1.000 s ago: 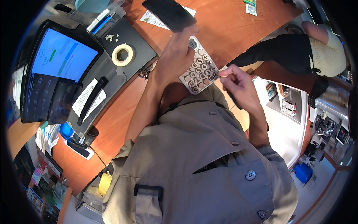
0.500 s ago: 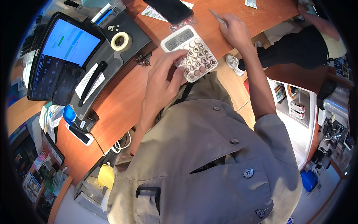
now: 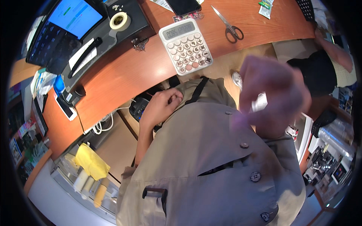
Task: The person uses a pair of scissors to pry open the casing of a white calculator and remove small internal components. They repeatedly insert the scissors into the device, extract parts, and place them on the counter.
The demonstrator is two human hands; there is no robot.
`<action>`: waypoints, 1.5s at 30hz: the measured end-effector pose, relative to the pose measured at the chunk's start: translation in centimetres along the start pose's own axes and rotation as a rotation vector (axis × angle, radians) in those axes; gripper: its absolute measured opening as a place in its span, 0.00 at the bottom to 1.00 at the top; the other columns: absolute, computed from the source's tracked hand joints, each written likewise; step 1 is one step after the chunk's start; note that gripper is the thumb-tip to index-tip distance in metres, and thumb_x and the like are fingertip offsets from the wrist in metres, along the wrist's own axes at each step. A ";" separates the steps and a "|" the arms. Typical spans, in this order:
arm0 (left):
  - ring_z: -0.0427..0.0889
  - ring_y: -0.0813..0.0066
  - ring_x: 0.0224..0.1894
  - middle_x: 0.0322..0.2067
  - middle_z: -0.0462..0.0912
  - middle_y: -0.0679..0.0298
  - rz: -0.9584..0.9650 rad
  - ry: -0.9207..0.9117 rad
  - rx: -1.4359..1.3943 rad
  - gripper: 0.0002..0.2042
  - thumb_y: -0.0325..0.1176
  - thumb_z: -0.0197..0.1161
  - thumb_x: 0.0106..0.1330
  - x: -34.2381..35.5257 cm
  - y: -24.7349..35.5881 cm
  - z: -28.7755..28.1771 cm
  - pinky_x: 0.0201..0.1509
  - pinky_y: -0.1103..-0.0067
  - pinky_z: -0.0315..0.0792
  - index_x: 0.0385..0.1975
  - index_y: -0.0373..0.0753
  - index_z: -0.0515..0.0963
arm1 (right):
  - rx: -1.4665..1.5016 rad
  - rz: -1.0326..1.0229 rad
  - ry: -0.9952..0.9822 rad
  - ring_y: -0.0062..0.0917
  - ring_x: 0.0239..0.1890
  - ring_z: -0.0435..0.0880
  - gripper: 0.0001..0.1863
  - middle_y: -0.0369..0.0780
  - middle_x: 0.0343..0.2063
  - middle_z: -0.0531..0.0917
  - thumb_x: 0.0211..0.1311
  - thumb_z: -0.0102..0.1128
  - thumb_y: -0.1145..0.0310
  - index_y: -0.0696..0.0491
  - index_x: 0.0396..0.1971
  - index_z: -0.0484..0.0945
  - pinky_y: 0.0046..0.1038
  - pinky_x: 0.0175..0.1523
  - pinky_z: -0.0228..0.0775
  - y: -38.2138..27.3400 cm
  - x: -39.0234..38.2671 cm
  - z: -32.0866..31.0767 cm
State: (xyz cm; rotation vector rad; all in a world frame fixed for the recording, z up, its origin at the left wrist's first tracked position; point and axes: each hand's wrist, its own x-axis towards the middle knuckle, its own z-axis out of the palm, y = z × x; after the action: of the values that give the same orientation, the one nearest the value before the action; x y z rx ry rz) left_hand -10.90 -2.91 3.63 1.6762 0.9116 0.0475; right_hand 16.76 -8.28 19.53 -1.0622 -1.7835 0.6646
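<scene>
My left hand [image 3: 162,107] rests at the khaki clothing over my lap, below the desk edge, fingers curled, with any contents hidden. My right hand [image 3: 273,94] is raised close to the camera at right, smeared by motion; what it holds is unclear. A white calculator [image 3: 184,47] with round keys lies on the wooden desk [image 3: 147,71] above my hands. Black-handled scissors [image 3: 230,30] lie right of it. A black phone [image 3: 184,5] sits behind the calculator on some paper.
At left stand a monitor [image 3: 73,17] and a dark riser [image 3: 134,26] carrying a tape roll [image 3: 120,21]. Green packets [image 3: 266,8] lie at top right. Another person [image 3: 313,73] stands right of the desk. Below left are cables [image 3: 105,124] and a yellow bag [image 3: 90,162].
My left hand has left the calculator and dropped to my lap. The scissors, in my right hand before, now lie on the desk; that hand has swung up toward the camera.
</scene>
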 end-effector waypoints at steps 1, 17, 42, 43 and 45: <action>0.84 0.61 0.30 0.28 0.85 0.54 -0.018 0.039 0.004 0.08 0.30 0.61 0.69 0.5 0.1 0.7 0.38 0.69 0.75 0.41 0.32 0.82 | 0.158 -0.052 0.014 0.25 0.20 0.77 0.11 0.41 0.27 0.87 0.61 0.69 0.67 0.60 0.29 0.82 0.28 0.28 0.72 -1.7 -0.3 0.9; 0.80 0.76 0.29 0.28 0.85 0.60 -0.125 0.662 -0.113 0.08 0.26 0.64 0.70 -1.5 1.7 6.9 0.37 0.75 0.75 0.44 0.32 0.83 | 0.725 -0.149 -0.306 0.23 0.19 0.73 0.28 0.36 0.28 0.87 0.77 0.38 0.61 0.56 0.24 0.85 0.25 0.25 0.72 -3.7 -3.3 -4.8; 0.74 0.49 0.62 0.58 0.77 0.48 0.583 0.983 0.599 0.19 0.31 0.66 0.70 4.0 2.6 -13.9 0.68 0.60 0.66 0.60 0.35 0.80 | 0.056 -0.095 0.103 0.41 0.34 0.83 0.14 0.42 0.34 0.83 0.63 0.61 0.75 0.55 0.48 0.85 0.39 0.40 0.76 -2.4 1.6 9.1; 0.72 0.47 0.63 0.60 0.75 0.47 0.550 0.959 0.663 0.21 0.34 0.67 0.71 4.6 3.1 -14.7 0.68 0.58 0.65 0.62 0.37 0.79 | 0.078 -0.091 0.111 0.41 0.36 0.84 0.15 0.44 0.35 0.84 0.64 0.61 0.75 0.57 0.49 0.84 0.39 0.41 0.77 -1.9 1.3 9.7; 0.70 0.47 0.62 0.60 0.74 0.48 0.484 0.935 0.779 0.18 0.34 0.67 0.70 6.6 3.3 -15.9 0.64 0.55 0.66 0.58 0.38 0.81 | -0.004 -0.009 0.120 0.42 0.36 0.84 0.14 0.44 0.36 0.84 0.66 0.60 0.75 0.57 0.50 0.84 0.39 0.42 0.77 -1.4 0.0 10.5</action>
State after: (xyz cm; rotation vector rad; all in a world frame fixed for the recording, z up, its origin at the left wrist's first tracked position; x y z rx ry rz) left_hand -12.16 13.74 8.83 2.6497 1.2572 0.9793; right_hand 6.75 -8.83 16.20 -1.0736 -1.6862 0.5800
